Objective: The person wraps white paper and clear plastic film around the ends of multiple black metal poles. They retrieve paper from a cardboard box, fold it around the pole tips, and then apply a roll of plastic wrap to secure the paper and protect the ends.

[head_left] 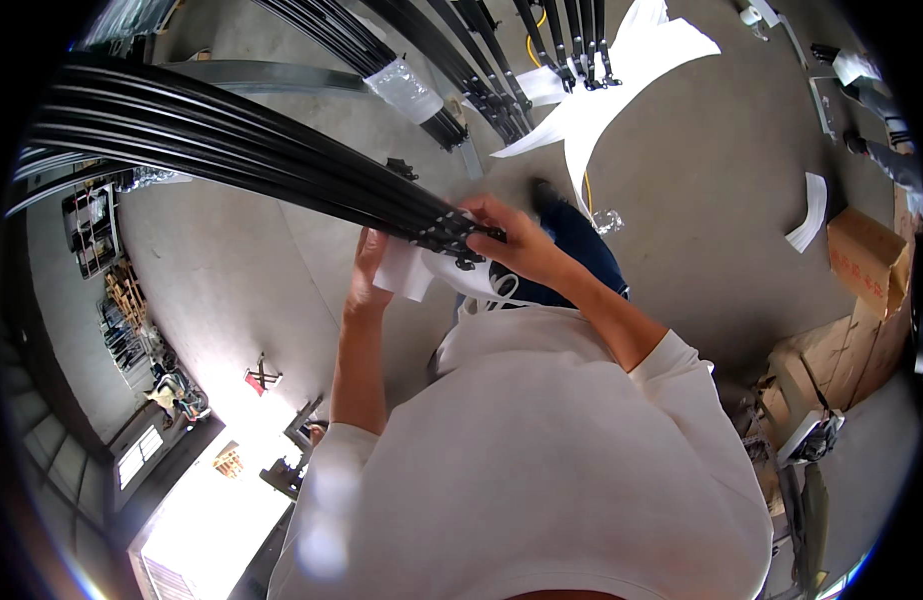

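Bars (282, 155) end in right hand (517, 242), fingers curled; left hand (368, 272) at white sheet (403, 272), grip unclear; floor (717, 190) stretches to carton (867, 258).

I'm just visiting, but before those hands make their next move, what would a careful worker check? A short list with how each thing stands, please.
1. Right hand gripping the black bars: ok, thumb and fingers are at their near ends.
2. Left hand at the small white sheet: ok, it is beside the sheet, under the bars; how firmly it holds is hidden.
3. Near ends covered: not ok, dark fittings show uncovered on top.
4. Far ends supported: cannot tell, they run off toward the picture's left edge.
5. Floor by the dark shoe clear: not ok, a clear plastic scrap lies near it.
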Demonstrator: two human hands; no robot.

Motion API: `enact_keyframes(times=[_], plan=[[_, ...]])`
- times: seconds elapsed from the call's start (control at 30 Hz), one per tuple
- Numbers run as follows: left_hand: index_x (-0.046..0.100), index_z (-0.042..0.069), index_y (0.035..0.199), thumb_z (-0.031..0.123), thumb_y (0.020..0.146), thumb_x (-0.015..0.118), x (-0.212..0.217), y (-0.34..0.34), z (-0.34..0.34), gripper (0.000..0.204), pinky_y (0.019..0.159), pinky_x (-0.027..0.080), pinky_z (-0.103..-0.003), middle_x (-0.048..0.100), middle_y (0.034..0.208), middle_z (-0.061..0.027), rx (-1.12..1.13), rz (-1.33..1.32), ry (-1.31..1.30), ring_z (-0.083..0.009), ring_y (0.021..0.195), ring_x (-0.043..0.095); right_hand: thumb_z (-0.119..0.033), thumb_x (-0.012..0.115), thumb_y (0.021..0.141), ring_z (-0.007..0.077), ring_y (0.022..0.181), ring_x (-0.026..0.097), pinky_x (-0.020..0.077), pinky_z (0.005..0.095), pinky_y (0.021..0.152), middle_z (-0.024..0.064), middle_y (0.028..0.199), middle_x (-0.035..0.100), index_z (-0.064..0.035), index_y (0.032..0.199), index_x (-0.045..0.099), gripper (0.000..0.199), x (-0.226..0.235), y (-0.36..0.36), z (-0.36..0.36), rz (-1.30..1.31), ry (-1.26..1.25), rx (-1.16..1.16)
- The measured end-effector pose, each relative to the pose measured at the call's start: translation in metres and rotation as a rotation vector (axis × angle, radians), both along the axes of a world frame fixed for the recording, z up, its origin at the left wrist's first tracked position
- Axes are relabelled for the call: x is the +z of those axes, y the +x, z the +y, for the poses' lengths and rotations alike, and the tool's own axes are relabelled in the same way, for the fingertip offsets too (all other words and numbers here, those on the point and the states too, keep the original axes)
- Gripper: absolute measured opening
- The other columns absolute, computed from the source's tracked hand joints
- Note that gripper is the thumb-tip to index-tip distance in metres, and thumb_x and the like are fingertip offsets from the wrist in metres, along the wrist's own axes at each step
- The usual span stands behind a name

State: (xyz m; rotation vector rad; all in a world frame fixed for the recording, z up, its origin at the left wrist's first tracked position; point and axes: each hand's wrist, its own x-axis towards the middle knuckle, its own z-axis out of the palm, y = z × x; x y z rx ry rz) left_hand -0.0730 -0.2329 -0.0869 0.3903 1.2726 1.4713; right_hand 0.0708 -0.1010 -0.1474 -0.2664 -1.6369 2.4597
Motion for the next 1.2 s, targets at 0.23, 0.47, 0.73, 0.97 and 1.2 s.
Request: enact_keyframes(times=[0.23,0.47,0.73,0.97,1.2], plan=[[0.033,0.001,0.123,0.013,0.062,0.072,0.014,-0.005,-0.004,0.073,0.097,0.025,-0.033,0.039,0.123,-0.0098,-0.019,0.186,-0.087,-0.0217,0.117,0.034,-0.018,0.047,0.086,0.0137,0.083,0.049,0.0384,0.0259,0.077,0.0060,0.090,0.052,-0.0026,0.105,0.045,0.025,-0.003,-0.005,0.010,-0.014,-0.088,-0.092],[0.046,-0.001,0.101,0.001,0.069,0.057,0.024,-0.021,0.004,0.034,0.081,0.037,-0.030,0.050,0.091,-0.0078,0.241,0.980,-0.178,-0.0178,0.091,0.047,-0.009,0.039,0.088,0.0092,0.085,0.047,0.0362,0.0221,0.078,0.0028,0.091,0.051,-0.0054,0.106,0.046,0.019,-0.013,-0.009,0.021,0.029,-0.169,-0.077],[0.040,0.004,0.110,0.008,0.067,0.065,-0.009,0.037,0.004,0.050,0.080,0.040,-0.031,0.052,0.100,-0.0108,0.133,0.932,-0.370,-0.0215,0.091,0.051,0.001,0.040,0.084,0.0096,0.091,0.045,0.0343,0.0221,0.082,0.0030,0.103,0.049,-0.0058,0.108,0.045,0.025,-0.017,-0.012,0.019,-0.048,-0.215,-0.092],[0.044,0.002,0.111,-0.004,0.063,0.046,-0.042,0.004,0.018,0.049,0.076,0.041,-0.028,0.056,0.094,-0.0105,0.064,0.765,-0.325,-0.0183,0.087,0.054,-0.025,0.044,0.086,0.0132,0.095,0.046,0.0344,0.0242,0.084,0.0052,0.104,0.049,-0.0055,0.114,0.042,0.034,-0.032,-0.024,0.029,-0.410,-0.426,-0.253],[0.048,0.001,0.104,-0.004,0.064,0.047,-0.046,0.003,0.034,0.040,0.064,0.041,-0.028,0.053,0.079,-0.0109,-0.068,0.904,-0.276,-0.0157,0.069,0.049,-0.034,0.047,0.084,0.0211,0.088,0.055,0.0439,0.0341,0.079,0.0123,0.095,0.057,0.0013,0.111,0.044,0.045,-0.064,-0.047,0.050,-0.285,-0.856,-0.207]])
